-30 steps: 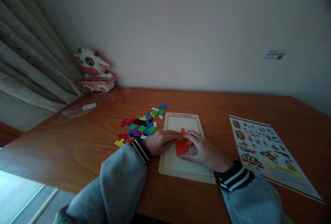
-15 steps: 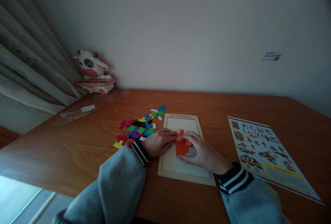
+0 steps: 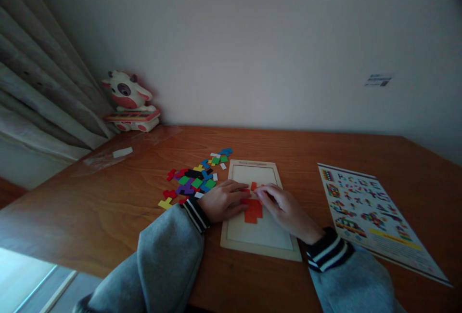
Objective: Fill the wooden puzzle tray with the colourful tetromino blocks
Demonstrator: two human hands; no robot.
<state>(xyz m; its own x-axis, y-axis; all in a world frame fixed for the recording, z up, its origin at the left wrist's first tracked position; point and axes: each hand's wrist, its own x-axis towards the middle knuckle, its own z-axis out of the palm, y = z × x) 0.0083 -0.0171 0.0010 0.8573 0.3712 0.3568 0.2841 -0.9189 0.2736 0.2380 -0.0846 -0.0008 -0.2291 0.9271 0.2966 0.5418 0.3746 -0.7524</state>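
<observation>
A pale wooden tray board with a raised rim lies in front of me, bearing several flat orange-red puzzle pieces near its middle. My left hand reaches over the board's left edge; its fingers lie stretched out and touch the pieces from the left. From the right, my right hand has its thumb and fingertips pinched together at the upper orange pieces, partly covering them.
Left of the board is a loose pile of coloured puzzle pieces. A printed pattern sheet lies to the right on the wooden table. A cow toy with a keyboard stands at the back left, near clear plastic wrapping.
My right hand has closed from a wide spread around the orange pieces to a pinch higher up. The lower orange block now lies uncovered, shifted slightly toward me. My left hand barely moved.
</observation>
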